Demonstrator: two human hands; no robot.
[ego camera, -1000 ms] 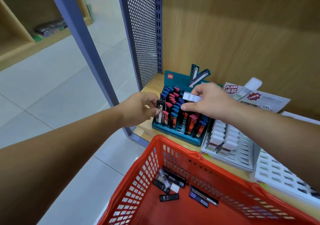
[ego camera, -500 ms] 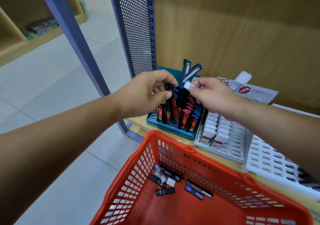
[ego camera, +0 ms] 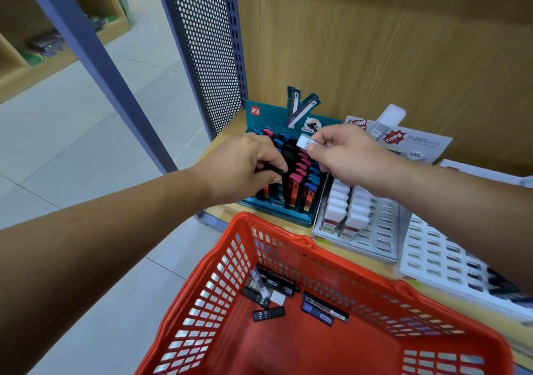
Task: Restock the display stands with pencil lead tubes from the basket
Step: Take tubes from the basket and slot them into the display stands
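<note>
Black plastic is pinched between my left fingers (ego camera: pixel 268 155): one black tube (ego camera: pixel 272 170), held higher over the teal stand (ego camera: pixel 277 216) half a second ago, now dips among its rows, so I judge it nearly slotted. My right fingers (ego camera: pixel 326 132) pinch one white tube (ego camera: pixel 305 142) above the stand's back rows, as before. Two white stands (ego camera: pixel 377 239) sit just beside it on the shelf. Roughly seven loose tubes (ego camera: pixel 268 314) wait in the red basket (ego camera: pixel 288 237).
</note>
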